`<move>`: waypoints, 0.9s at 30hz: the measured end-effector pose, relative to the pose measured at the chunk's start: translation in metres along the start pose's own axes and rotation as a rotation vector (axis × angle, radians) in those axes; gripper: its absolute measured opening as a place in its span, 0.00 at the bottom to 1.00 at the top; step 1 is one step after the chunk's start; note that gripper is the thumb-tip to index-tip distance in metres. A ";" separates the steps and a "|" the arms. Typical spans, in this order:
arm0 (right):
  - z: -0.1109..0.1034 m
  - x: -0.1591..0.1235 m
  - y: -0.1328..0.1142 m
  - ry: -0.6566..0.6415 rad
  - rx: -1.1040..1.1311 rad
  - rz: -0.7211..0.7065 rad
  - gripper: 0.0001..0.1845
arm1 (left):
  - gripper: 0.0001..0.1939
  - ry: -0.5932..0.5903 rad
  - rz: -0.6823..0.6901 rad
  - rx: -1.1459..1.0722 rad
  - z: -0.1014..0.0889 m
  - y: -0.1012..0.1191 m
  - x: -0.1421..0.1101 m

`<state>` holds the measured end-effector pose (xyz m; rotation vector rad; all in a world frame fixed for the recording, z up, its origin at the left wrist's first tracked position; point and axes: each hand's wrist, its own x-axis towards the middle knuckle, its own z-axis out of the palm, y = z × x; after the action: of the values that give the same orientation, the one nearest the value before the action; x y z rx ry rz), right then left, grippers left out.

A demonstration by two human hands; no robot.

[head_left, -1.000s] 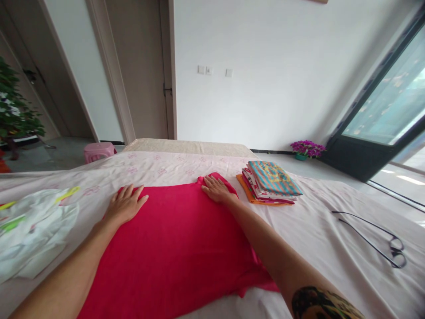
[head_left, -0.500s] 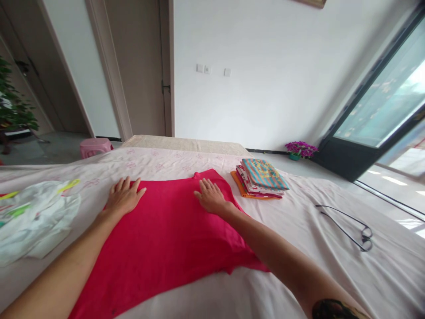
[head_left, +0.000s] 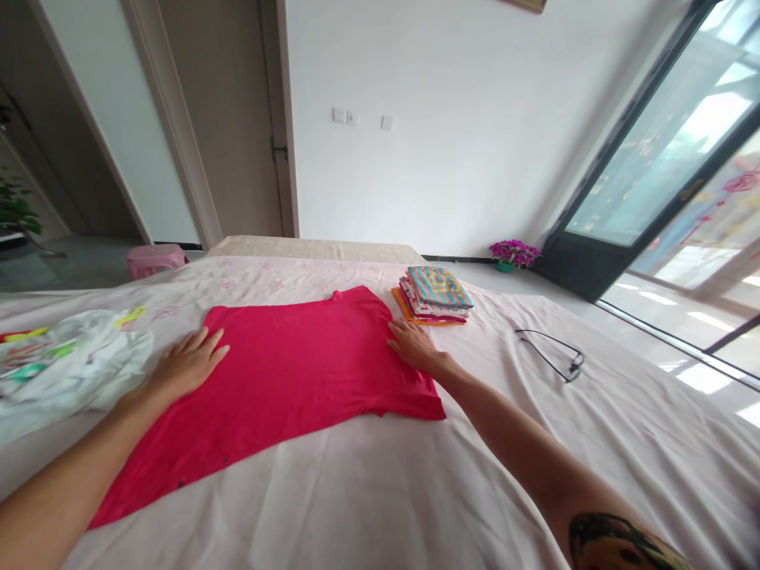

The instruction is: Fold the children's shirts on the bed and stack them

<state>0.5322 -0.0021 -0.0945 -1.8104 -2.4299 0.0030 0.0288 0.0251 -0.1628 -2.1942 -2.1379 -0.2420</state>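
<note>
A red shirt (head_left: 290, 364) lies spread out on the pale bedsheet (head_left: 332, 499). My left hand (head_left: 187, 362) rests flat at its left edge, fingers stretched out and apart. On the right edge, near the neck end, lies my right hand (head_left: 414, 346), palm down with its fingers extended. Just beyond that hand sits a stack of folded clothes (head_left: 438, 293), a blue-and-orange striped one on top and an orange one at the bottom. Left of my left hand is a crumpled white garment (head_left: 77, 372) with coloured prints.
Eyeglasses (head_left: 552, 356) lie on the sheet at the right. A pink stool (head_left: 155, 261) stands past the bed's far left edge. Purple flowers in a green pot (head_left: 514, 255) are on the floor by the glass door (head_left: 623, 206).
My right hand has slid right across the shirt to its edge. My left hand has shifted toward me and left. The whole view has turned slightly right.
</note>
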 end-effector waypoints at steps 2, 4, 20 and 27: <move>-0.011 -0.026 -0.005 0.089 0.074 -0.017 0.21 | 0.34 0.029 0.018 0.002 -0.002 -0.002 -0.012; -0.023 -0.057 -0.014 0.109 0.170 -0.098 0.15 | 0.32 0.095 0.070 -0.031 -0.010 0.001 -0.027; -0.041 -0.034 -0.026 -0.175 0.209 -0.109 0.16 | 0.28 -0.175 0.109 -0.680 -0.039 0.040 -0.098; -0.014 -0.031 -0.022 0.199 0.273 -0.124 0.13 | 0.29 -0.198 0.050 -0.778 -0.050 0.039 -0.101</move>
<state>0.5206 -0.0388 -0.0823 -1.4703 -2.2708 0.1314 0.0620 -0.0841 -0.1274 -2.7381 -2.3516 -1.0488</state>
